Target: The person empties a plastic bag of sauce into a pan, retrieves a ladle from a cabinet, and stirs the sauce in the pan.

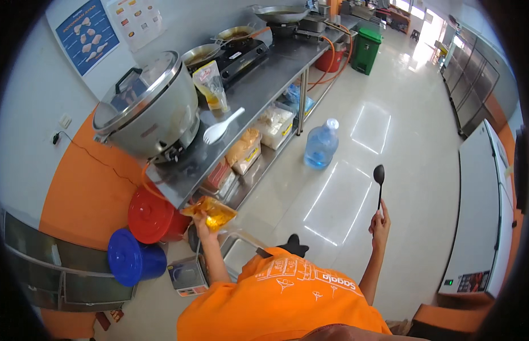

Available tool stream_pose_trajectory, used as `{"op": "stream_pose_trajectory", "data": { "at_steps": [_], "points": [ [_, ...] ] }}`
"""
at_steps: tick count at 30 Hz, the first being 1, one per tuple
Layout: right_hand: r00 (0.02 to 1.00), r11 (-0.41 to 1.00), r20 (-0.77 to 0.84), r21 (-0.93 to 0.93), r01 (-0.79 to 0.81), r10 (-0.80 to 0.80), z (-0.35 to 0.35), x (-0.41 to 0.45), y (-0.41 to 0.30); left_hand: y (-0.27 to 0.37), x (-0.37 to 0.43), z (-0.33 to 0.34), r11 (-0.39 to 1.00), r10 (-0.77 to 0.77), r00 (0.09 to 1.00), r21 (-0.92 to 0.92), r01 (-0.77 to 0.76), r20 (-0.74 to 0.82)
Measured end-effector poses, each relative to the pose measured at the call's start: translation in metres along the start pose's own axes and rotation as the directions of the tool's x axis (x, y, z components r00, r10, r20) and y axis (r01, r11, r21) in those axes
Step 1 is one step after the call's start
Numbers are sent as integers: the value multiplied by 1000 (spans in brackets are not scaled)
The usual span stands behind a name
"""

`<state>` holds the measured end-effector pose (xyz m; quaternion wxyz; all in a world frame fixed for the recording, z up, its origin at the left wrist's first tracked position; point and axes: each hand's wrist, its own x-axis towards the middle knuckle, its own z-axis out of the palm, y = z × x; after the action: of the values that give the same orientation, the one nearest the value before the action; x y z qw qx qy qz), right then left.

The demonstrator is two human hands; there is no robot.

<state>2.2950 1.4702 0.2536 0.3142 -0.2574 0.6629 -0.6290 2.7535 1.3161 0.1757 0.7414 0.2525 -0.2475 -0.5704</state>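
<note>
My left hand grips a clear plastic bag of golden-yellow contents, held out near the close end of the steel worktable. On the other side, my right hand holds a black spoon by its handle, bowl upward, over the tiled floor. A large gas rice cooker with a metal lid stands on the worktable. Beside it are a white plastic rice paddle and an upright, partly filled pouch of yellow liquid.
A blue water bottle stands on the floor. Lidded red and blue bins are at left, near a box. Further along the table sit a gas stove and woks. A white chest freezer lines the right.
</note>
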Motion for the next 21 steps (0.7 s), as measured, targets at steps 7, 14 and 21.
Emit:
{"op": "stream_pose_trajectory", "data": {
  "at_steps": [7, 14, 21],
  "points": [
    [989, 989, 68, -78, -126, 132, 40, 160, -15, -125, 174, 128, 993, -70, 996, 102, 65, 54],
    [953, 857, 227, -429, 284, -203, 140, 412, -87, -183, 298, 196, 971, -94, 986, 231, 60, 141],
    [548, 500, 636, -280, 820, -543, 401, 630, -170, -202, 346, 213, 954, -11, 992, 297, 48, -125]
  ]
}}
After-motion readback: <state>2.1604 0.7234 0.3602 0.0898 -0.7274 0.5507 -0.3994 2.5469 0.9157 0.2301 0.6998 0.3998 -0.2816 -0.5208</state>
